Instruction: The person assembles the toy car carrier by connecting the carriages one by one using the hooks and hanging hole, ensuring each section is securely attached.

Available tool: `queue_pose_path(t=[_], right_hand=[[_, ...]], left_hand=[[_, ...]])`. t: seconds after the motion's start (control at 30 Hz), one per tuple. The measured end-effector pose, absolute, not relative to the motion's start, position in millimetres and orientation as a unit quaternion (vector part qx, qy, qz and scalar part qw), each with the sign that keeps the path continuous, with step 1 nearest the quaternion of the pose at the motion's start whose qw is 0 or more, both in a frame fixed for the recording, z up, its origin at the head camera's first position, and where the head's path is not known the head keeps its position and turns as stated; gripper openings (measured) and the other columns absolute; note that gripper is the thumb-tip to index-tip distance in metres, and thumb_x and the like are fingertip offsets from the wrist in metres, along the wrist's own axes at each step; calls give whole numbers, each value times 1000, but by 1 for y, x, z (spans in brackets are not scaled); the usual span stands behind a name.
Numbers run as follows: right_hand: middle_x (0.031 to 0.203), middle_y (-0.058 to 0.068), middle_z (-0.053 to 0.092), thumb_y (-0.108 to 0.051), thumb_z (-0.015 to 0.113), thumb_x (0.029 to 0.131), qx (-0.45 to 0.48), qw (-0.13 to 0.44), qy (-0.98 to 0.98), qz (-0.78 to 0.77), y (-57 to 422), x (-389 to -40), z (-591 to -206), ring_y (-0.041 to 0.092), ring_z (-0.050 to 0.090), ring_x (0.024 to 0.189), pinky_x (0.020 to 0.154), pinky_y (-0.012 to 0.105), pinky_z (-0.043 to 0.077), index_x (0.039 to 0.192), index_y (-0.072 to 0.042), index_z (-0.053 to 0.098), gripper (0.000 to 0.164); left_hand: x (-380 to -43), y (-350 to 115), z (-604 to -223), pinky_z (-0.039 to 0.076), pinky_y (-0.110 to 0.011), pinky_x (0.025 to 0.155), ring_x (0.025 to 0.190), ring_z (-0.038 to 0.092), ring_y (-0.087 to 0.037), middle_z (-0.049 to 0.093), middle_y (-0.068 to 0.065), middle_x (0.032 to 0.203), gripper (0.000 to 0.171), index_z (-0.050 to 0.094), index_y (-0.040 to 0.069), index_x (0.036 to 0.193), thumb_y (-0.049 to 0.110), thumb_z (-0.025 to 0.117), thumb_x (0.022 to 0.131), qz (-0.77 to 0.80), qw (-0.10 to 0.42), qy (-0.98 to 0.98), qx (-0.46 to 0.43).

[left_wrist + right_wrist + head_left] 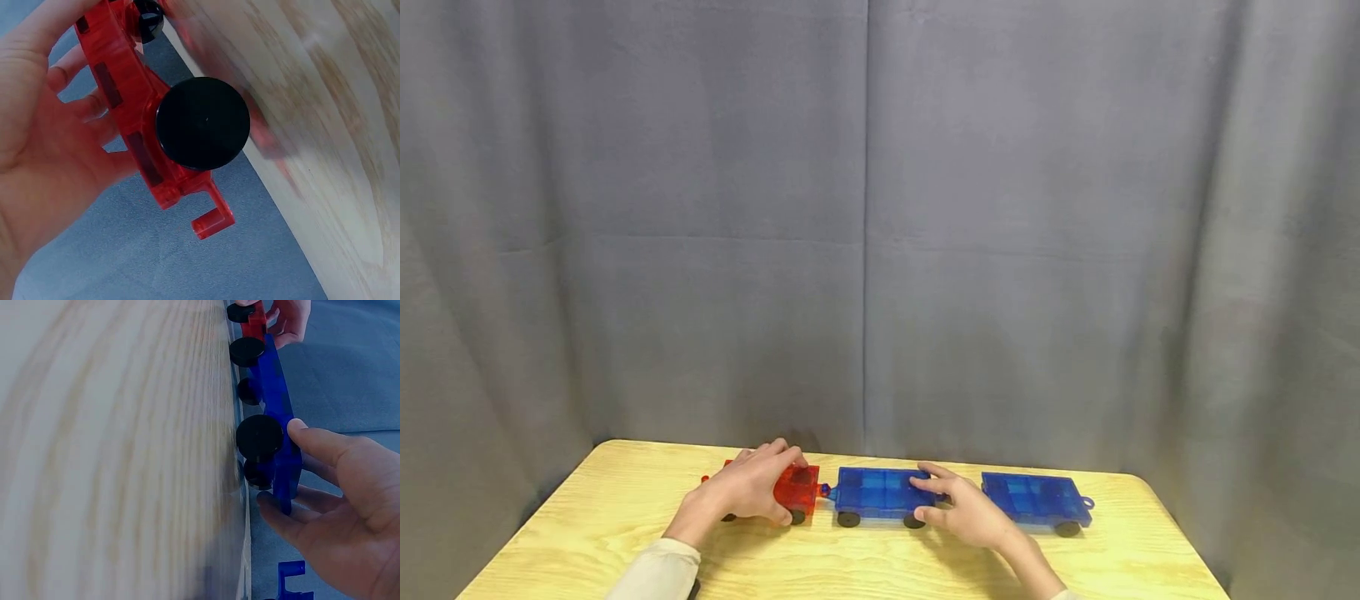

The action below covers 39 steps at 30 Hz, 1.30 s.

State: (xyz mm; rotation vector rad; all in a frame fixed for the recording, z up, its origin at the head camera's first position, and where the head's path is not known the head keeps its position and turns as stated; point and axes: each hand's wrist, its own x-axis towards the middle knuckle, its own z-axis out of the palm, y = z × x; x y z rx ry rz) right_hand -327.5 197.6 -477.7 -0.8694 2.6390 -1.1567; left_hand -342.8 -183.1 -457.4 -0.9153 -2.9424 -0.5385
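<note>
Wooden tabletop before grey curtain: left hand grips red car, seemingly hitched to middle blue car, whose right end the right hand pinches, while last blue car stands apart at right, not joined.

1. Table: room on near side btwn L hand & R hand, also at both ends.
2. L hand blocks top of red car.
3. R hand blocks gap btwn mid blue car & R blue car.
4. Couplers obstruct narrow gap btwn red & mid blue.
5. Curtain just behind; tight.
</note>
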Motion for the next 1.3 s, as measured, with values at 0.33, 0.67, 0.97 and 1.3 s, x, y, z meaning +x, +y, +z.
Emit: queue_pose_path(t=[0.33, 0.67, 0.97, 1.3], right_hand=[[158, 21, 35, -25, 70, 99, -296, 51, 871, -390, 196, -332, -478, 45, 42, 137, 100, 51, 47, 141, 0, 59, 50], [158, 21, 36, -29, 68, 100, -301, 35, 876, -374, 199, -340, -478, 46, 38, 139, 102, 56, 43, 143, -3, 57, 52], [153, 17, 45, -32, 66, 101, -285, -3, 875, -392, 203, -344, -471, 43, 41, 138, 107, 62, 36, 140, -2, 59, 49], [137, 8, 61, -26, 66, 102, -270, -73, 872, -402, 230, -331, -445, 35, 55, 127, 102, 57, 44, 130, -11, 67, 33]], left_hand=[[-343, -186, -460, 43, -51, 86, 98, 51, -21, 53, 0, 111, 72, 56, 18, 125, 26, 97, 66, -192, -11, -936, -294], [-350, -179, -462, 38, -56, 102, 120, 52, -32, 54, -3, 132, 85, 48, 17, 146, 43, 89, 76, -189, -21, -942, -278], [-349, -157, -449, 23, -57, 114, 138, 41, -27, 50, -3, 146, 77, 44, 17, 153, 47, 76, 90, -182, 36, -927, -327], [-346, -130, -454, 29, -55, 112, 132, 46, -23, 53, 1, 140, 69, 50, 20, 149, 46, 75, 91, -152, 54, -920, -356]])
